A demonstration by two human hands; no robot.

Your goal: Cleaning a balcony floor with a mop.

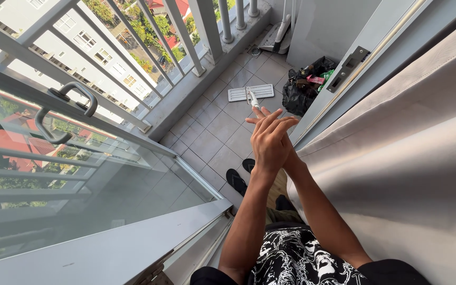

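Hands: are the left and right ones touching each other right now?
Touching. The head view shows the left hand laid across the right hand, pressed together with no gap, above the tiled balcony floor.

I note my hands pressed together at centre. Left: sliding glass door with its handle. Right: curtain. Far: flat mop on the tiled floor, bag right of it, railing left.

Beyond the open grey-framed glass sliding door, bare grey floor tiles lay open; a white flat mop and black rubbish bag blocked the far side, a beige curtain hung opposite the door.
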